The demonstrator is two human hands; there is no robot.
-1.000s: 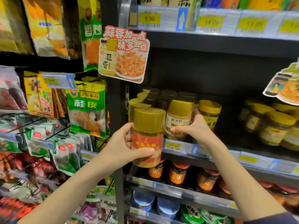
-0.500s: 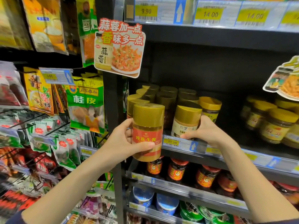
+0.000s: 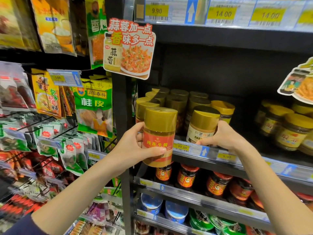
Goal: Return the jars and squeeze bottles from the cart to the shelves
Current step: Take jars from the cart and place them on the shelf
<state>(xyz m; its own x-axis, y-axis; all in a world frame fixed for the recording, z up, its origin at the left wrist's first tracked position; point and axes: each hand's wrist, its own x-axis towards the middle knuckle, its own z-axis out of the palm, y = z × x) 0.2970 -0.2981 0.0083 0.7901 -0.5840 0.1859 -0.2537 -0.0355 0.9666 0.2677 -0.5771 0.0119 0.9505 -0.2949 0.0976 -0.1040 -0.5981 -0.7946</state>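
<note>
My left hand (image 3: pixel 133 148) grips a tall peanut butter jar (image 3: pixel 159 133) with a gold cap and red label, held upright in front of the shelf's left end. My right hand (image 3: pixel 221 138) wraps around a white-labelled, gold-capped jar (image 3: pixel 201 128) standing at the front edge of the middle shelf (image 3: pixel 211 152). Behind both, several gold-capped jars (image 3: pixel 176 97) stand in rows on that shelf.
Yellow-lidded jars (image 3: pixel 291 128) fill the shelf's right side. Red-labelled chili jars (image 3: pixel 188 175) line the shelf below, blue and green tubs (image 3: pixel 176 211) lower still. Hanging spice packets (image 3: pixel 94 107) crowd the rack to the left. A garlic promo sign (image 3: pixel 129 48) juts out above.
The white-labelled jar under my right hand has shifted a little to the right along the shelf front. My left hand keeps the red-labelled jar in about the same place.
</note>
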